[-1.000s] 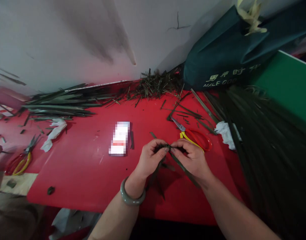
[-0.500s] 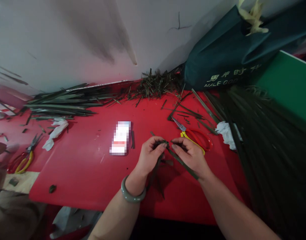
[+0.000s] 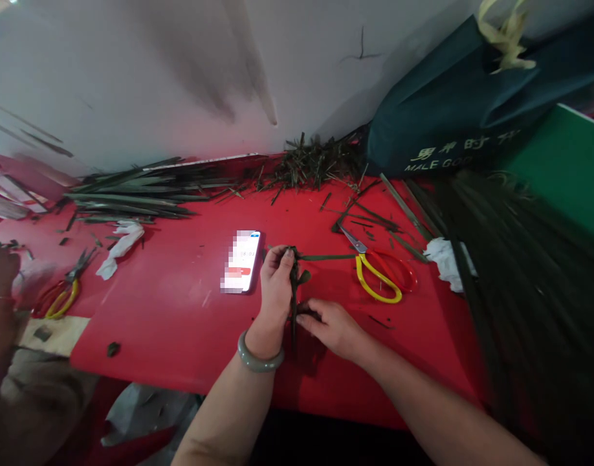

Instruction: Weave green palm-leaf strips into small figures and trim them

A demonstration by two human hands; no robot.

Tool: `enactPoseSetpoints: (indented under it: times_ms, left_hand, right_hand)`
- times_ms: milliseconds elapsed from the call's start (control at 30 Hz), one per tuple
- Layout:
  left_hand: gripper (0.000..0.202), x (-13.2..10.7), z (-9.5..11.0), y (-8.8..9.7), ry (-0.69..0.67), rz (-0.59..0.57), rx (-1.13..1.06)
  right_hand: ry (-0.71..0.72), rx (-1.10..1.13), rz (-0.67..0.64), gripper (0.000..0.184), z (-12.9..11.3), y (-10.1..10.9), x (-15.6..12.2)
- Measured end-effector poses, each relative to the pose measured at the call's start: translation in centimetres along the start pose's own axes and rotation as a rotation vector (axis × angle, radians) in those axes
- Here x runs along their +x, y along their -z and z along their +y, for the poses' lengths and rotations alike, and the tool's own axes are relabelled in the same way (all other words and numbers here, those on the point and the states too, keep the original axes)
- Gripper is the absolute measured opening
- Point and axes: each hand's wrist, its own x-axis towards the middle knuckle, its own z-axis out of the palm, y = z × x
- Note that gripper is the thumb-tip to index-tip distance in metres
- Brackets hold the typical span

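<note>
My left hand (image 3: pixel 277 278), with a grey-green bangle on its wrist, pinches a small bundle of dark green leaf strips (image 3: pixel 294 291). One strip (image 3: pixel 326 257) sticks out to the right from the pinch, and others hang down toward me. Lower and to the right, my right hand (image 3: pixel 329 323) has its thumb and fingers closed at the hanging strips; the exact grip is partly hidden. Right of both hands lie scissors (image 3: pixel 374 268) with one yellow and one red handle, blades pointing up-left. A lit phone (image 3: pixel 241 262) rests left of my left hand.
Long leaf strips (image 3: pixel 136 197) and a heap of cut scraps (image 3: pixel 316 162) lie along the wall. More leaves (image 3: pixel 534 291) fill the right side, below a dark bag (image 3: pixel 437 110). Crumpled tissue (image 3: pixel 450 262) lies near them. At far left are another person's hand (image 3: pixel 3 272) and second scissors (image 3: pixel 66 291).
My right hand has moved down, away from the fingertips of my left, to the hanging strips. My left hand has risen slightly and turned; one strip now points right. The view has shifted slightly.
</note>
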Motion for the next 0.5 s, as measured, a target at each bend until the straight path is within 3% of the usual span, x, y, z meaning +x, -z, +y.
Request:
enactPoseSetpoints:
  times_ms: [167, 333, 500]
  left_hand:
    - [0.014, -0.2, 0.0, -0.3, 0.003, -0.029, 0.001]
    - [0.014, -0.3, 0.0, -0.3, 0.023, -0.039, -0.018]
    - [0.015, -0.5, 0.1, -0.4, 0.027, -0.011, 0.026]
  right_hand:
    - [-0.105, 0.248, -0.026, 0.011, 0.8, -1.0, 0.4]
    - [-0.135, 0.349, 0.021, 0.009, 1.2, -1.1, 0.6]
    - [-0.01, 0.045, 0.138, 0.009, 0.9, -0.8, 0.4]
